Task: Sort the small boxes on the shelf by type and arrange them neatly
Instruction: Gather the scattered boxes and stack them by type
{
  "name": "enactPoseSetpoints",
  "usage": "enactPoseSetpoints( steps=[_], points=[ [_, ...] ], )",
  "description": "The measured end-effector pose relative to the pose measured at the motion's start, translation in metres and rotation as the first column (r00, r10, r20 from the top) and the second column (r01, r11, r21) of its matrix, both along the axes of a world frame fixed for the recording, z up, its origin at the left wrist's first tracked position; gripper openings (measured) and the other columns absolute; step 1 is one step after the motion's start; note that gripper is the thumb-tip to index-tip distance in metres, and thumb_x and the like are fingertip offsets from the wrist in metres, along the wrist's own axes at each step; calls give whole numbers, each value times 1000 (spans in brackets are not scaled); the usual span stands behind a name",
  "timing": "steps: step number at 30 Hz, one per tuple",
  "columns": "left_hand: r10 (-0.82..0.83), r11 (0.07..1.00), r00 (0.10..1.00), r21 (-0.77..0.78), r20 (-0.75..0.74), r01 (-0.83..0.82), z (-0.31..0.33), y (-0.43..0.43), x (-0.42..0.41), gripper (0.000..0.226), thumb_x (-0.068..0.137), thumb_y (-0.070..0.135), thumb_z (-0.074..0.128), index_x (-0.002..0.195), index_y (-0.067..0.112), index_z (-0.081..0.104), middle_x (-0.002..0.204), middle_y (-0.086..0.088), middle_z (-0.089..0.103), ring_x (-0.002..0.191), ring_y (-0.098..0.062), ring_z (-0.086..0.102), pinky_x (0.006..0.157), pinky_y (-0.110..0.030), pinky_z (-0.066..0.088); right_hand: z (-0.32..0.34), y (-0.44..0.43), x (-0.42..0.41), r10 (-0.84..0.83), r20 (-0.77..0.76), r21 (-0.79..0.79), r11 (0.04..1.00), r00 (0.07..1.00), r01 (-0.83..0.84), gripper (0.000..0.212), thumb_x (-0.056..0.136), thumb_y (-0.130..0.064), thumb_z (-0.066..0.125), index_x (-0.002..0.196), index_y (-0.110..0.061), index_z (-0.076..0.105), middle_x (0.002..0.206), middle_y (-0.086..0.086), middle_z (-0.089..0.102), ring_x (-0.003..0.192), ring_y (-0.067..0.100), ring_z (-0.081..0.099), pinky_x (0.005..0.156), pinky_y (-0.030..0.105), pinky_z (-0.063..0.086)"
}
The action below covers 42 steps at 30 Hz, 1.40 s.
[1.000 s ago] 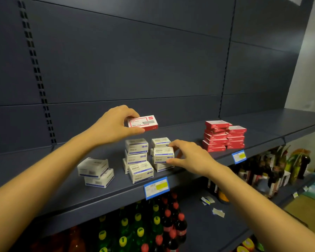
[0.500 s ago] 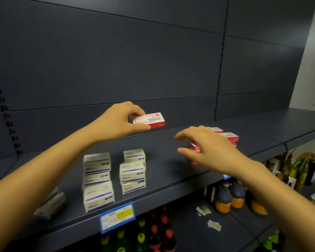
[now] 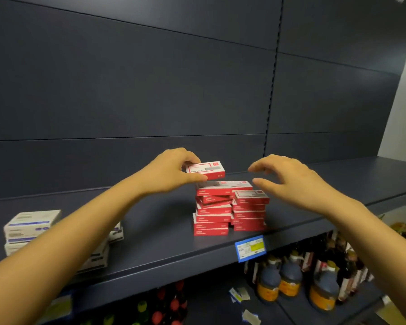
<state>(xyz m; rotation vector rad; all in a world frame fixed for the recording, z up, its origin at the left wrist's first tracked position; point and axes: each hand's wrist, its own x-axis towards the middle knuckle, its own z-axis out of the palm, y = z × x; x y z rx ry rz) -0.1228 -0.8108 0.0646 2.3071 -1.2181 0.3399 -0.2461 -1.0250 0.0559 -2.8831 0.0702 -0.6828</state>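
Left hand (image 3: 171, 172) pinches the small red-and-white cardboard box (image 3: 205, 170) by its left end, just above the red box stacks (image 3: 230, 207) on the dark metal shelf (image 3: 164, 242), right hand (image 3: 288, 181) spread empty alongside: looks light, stiff, easiest gripped across its edges.

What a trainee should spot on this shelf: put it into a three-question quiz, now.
1. True or false: the left hand grips a red box.
2. Where do the white boxes sit, seen from the red stacks? A) to the person's left B) to the person's right C) on top of them
3. Fill in: the right hand holds ____.
Key: 1 true; 2 A; 3 nothing.
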Motion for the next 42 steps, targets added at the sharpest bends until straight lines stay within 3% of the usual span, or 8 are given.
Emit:
enactPoseSetpoints(
  steps=[3, 6, 12, 16, 22, 29, 36, 42],
  points=[
    [8, 1000, 995, 26, -99, -5, -6, -13, 1, 37, 83, 37, 61, 112, 15, 59, 106, 5, 57, 88, -8, 55, 72, -11, 43, 0, -15, 2, 39, -13, -8, 999, 999, -39, 29, 89, -39, 52, 118, -34, 54, 122, -16, 55, 112, 6, 50, 93, 38, 47],
    [38, 997, 987, 77, -154, -27, -13, -20, -1, 38, 85, 37, 58, 114, 13, 59, 114, -1, 59, 92, -9, 56, 73, -10, 43, 0, -20, 8, 85, -29, -6, 996, 996, -85, 31, 89, -39, 53, 120, -31, 53, 125, -13, 55, 113, 8, 51, 93, 37, 47],
    [263, 964, 964, -44, 28, -262, -16, -3, -17, 47, 90, 37, 50, 131, 14, 47, 130, -3, 53, 117, -14, 49, 93, -23, 39, 7, -2, 28, 280, 6, -22, 960, 960, -280, 32, 90, -35, 54, 121, -29, 54, 124, -10, 57, 110, 9, 54, 94, 35, 46],
    [493, 870, 855, -81, 160, -486, -13, 51, -30, 37, 93, 34, 48, 124, 16, 53, 124, 0, 57, 116, -18, 50, 98, -39, 43, 14, 38, 46, 450, 69, -35, 893, 890, -449, 30, 90, -36, 52, 119, -32, 54, 121, -14, 57, 110, 7, 51, 94, 33, 43],
    [758, 631, 625, 30, 186, -775, -22, 164, -61, 32, 92, 28, 50, 120, 14, 56, 124, -4, 58, 117, -22, 50, 96, -39, 42, 5, 136, 75, 650, 53, -48, 760, 758, -648, 30, 91, -35, 51, 121, -31, 53, 125, -12, 55, 116, 11, 49, 93, 35, 44],
    [904, 374, 387, 100, 184, -922, -35, 286, -118, 35, 92, 34, 49, 119, 14, 55, 125, -5, 56, 115, -23, 50, 90, -38, 43, -8, 273, 91, 772, -51, -38, 632, 633, -774, 33, 92, -36, 49, 124, -28, 51, 127, -7, 54, 114, 15, 51, 86, 33, 43],
    [936, 251, 289, 193, 202, -948, -39, 396, -148, 41, 94, 38, 43, 127, 16, 50, 130, -4, 53, 119, -22, 48, 96, -38, 44, -18, 392, 94, 797, -84, 5, 601, 599, -799, 32, 92, -36, 50, 124, -29, 51, 126, -8, 55, 112, 16, 53, 82, 31, 42],
    [943, 215, 265, 237, 202, -947, -47, 489, -162, 42, 93, 39, 43, 128, 16, 49, 131, -5, 52, 120, -23, 48, 97, -39, 44, -35, 498, 95, 803, -130, 64, 592, 582, -803, 33, 92, -35, 50, 125, -26, 51, 127, -6, 55, 114, 16, 53, 92, 36, 45]
  ],
)
